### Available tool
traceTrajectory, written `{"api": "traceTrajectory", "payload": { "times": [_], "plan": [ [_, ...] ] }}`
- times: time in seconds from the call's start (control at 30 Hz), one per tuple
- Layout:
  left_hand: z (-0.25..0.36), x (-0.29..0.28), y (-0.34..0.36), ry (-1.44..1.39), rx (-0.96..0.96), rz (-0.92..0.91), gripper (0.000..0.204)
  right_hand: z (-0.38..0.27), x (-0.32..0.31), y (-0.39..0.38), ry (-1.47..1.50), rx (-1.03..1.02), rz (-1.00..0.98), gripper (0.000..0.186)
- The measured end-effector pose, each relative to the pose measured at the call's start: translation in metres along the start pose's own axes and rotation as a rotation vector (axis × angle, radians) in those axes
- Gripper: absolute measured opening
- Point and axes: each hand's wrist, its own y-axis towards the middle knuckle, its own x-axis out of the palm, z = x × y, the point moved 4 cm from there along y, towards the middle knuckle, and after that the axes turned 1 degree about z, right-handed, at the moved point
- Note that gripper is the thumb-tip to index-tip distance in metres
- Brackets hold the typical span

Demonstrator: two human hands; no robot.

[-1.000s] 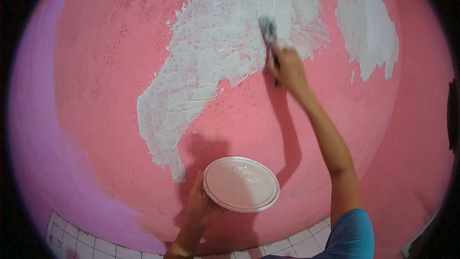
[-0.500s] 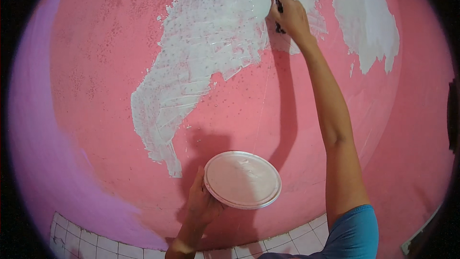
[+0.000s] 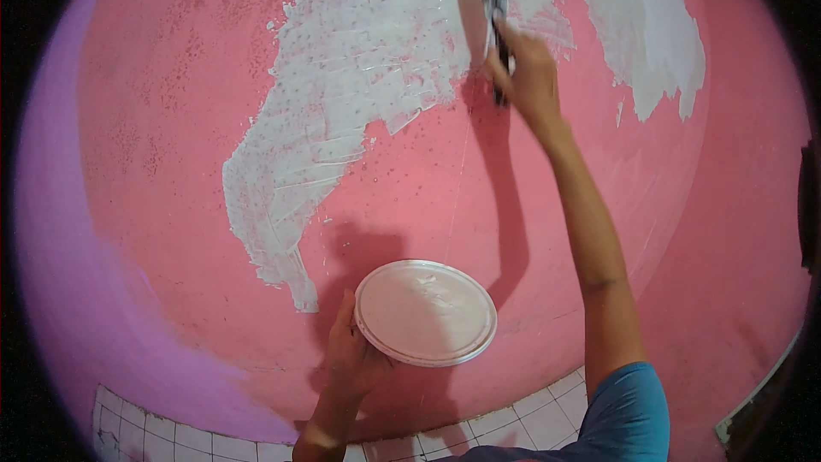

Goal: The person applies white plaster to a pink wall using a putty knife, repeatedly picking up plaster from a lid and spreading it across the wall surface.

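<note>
Faces a pink wall [image 3: 402,197], violet at left, above white tiles [image 3: 530,412]. Shows one large patch [image 3: 325,94] and one small patch [image 3: 647,43], both white. Loses some wall behind the right arm [image 3: 590,218]. Grips one scraper [image 3: 493,2] by the handle in the right hand [image 3: 530,77], before the large patch. Grips one lid [image 3: 423,316], lower down, by its left edge in the left hand [image 3: 352,352].

I read no lettering, label, number or sign: none legible on pink painted wall [image 3: 410,192], round pale white-rimmed lid [image 3: 400,318] or blurred, black-handled metal scraper [image 3: 494,4].
</note>
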Motion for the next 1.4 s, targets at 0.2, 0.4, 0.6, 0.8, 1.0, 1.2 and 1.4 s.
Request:
{"api": "traceTrajectory", "payload": {
  "times": [0.2,0.4,0.6,0.8,1.0,1.2,1.4],
  "plan": [
    [-0.007,0.005,0.003,0.280,0.019,0.187,0.062,0.058,0.021,0.041,-0.092,0.020,-0.056,0.038],
    [-0.007,0.004,0.001,0.521,0.045,0.174,0.062,-0.002,0.004,-0.122,0.034,0.063,-0.233,0.047],
    [-0.010,-0.005,0.004,0.034,-0.018,-0.005,0.062,0.010,-0.019,-0.072,0.076,0.030,-0.094,0.047],
    [-0.016,0.032,0.011,0.774,0.183,0.178,0.060,0.092,0.005,0.074,-0.065,-0.102,0.037,0.039],
    [-0.026,0.005,0.019,0.258,0.078,0.285,0.059,0.087,0.024,0.001,0.034,-0.058,-0.169,0.040],
    [-0.032,-0.007,0.029,0.264,0.060,0.278,0.059,0.044,-0.013,-0.117,0.114,-0.008,-0.153,0.051],
    [-0.037,-0.006,0.037,0.387,0.080,0.323,0.062,0.083,-0.006,0.020,0.079,-0.098,0.050,0.044]
  ]
}}
